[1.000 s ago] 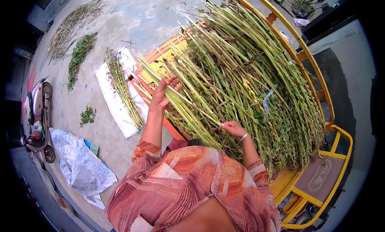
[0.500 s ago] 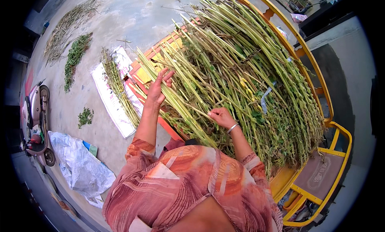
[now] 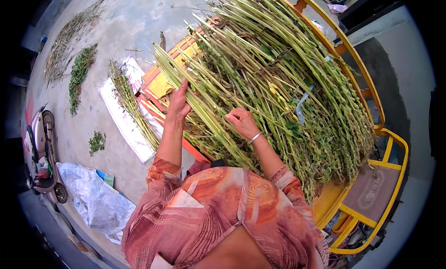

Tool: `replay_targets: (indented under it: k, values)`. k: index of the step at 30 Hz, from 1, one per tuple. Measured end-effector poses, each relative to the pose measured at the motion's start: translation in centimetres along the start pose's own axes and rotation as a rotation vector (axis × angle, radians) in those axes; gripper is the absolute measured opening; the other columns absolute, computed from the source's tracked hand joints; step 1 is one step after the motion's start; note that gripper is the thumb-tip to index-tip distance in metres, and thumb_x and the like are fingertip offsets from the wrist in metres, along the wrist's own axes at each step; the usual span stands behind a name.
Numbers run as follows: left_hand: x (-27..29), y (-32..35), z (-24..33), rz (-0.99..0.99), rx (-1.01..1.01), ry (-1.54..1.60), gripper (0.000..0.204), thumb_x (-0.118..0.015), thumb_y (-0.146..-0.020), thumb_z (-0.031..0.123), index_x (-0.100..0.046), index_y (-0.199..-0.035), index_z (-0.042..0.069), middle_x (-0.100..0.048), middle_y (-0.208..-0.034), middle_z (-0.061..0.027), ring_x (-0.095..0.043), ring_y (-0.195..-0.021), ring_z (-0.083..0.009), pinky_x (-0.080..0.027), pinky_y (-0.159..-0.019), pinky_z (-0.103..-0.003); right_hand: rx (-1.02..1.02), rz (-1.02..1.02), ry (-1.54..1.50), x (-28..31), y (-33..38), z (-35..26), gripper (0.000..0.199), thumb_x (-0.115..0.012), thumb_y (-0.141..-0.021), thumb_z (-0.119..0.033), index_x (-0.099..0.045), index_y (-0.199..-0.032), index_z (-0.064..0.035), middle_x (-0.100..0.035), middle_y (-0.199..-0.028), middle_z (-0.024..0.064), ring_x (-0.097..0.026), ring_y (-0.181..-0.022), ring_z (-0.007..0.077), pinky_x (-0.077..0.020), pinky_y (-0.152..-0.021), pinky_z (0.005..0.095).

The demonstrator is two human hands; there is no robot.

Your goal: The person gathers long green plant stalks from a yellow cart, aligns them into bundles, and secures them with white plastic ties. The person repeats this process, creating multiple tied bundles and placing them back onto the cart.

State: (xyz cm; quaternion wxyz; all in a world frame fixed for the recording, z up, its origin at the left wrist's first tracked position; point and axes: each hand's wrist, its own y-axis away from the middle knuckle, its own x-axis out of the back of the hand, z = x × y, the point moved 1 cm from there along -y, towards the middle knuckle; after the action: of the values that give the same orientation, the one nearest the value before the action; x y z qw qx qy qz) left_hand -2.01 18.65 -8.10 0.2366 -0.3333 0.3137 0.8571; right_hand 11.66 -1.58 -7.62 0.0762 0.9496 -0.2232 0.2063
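My left hand [image 3: 179,103] is wrapped around a bundle of long pale-green plant stalks [image 3: 200,112], its thumb pointing up along their side. The bundle slants from the upper left down toward my body. My right hand [image 3: 242,122], with a silver bangle at the wrist, is closed against the right side of the bundle. Its curled fingers hide what they hold, if anything. To the right, a large heap of cut stalks [image 3: 278,83] with drying leaves and pods fills the bed of a yellow and orange cart.
A yellow rail [image 3: 357,66] curves along the cart's far right side. Left of the cart, a white sack [image 3: 121,108] lies under a small bunch of stalks [image 3: 132,106]. Beyond are green plants [image 3: 82,71], a pale plastic sheet [image 3: 95,199] and a parked scooter [image 3: 45,152].
My left hand's fingers have closed around the bundle. My right hand has moved up and left against it, and the single stalk it pinched no longer shows apart.
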Motion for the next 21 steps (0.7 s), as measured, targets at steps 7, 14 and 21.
replay_targets:
  k: [7,14,21]
  values:
    - [2.6,0.5,0.3,-0.114,-0.021,0.110,0.040,-0.055,-0.092,0.031,-0.049,-0.123,0.006,-0.059,-0.096,-0.0072,-0.054,-0.075,-0.0120,-0.052,-0.064,-0.027,-0.115,0.288,1.008,4.1,0.5,5.2,0.052,-0.069,-0.079,-0.031,-0.050,-0.117,-0.0013,-0.056,-0.109,0.0179,-0.053,-0.101,0.0329,-0.0445,-0.081,0.0427]
    - [2.6,1.4,0.0,-0.135,-0.021,0.202,0.028,-0.060,-0.089,0.031,-0.054,-0.099,0.006,-0.057,-0.092,-0.0070,-0.058,-0.084,-0.0203,-0.054,-0.076,-0.037,-0.713,0.071,0.915,4.1,-4.1,3.4,0.042,-0.073,-0.072,-0.034,-0.062,-0.096,-0.0016,-0.063,-0.093,0.0189,-0.059,-0.093,0.0346,-0.0463,-0.080,0.0473]
    - [4.8,0.7,-0.3,-0.071,0.014,0.226,0.025,-0.065,-0.086,0.026,-0.054,-0.092,0.004,-0.059,-0.095,-0.0102,-0.059,-0.076,-0.0186,-0.055,-0.069,-0.035,-0.261,0.137,0.834,2.5,-0.3,5.5,0.037,-0.074,-0.069,-0.017,-0.054,-0.096,-0.0001,-0.056,-0.095,0.0222,-0.057,-0.090,0.0361,-0.0473,-0.074,0.0482]
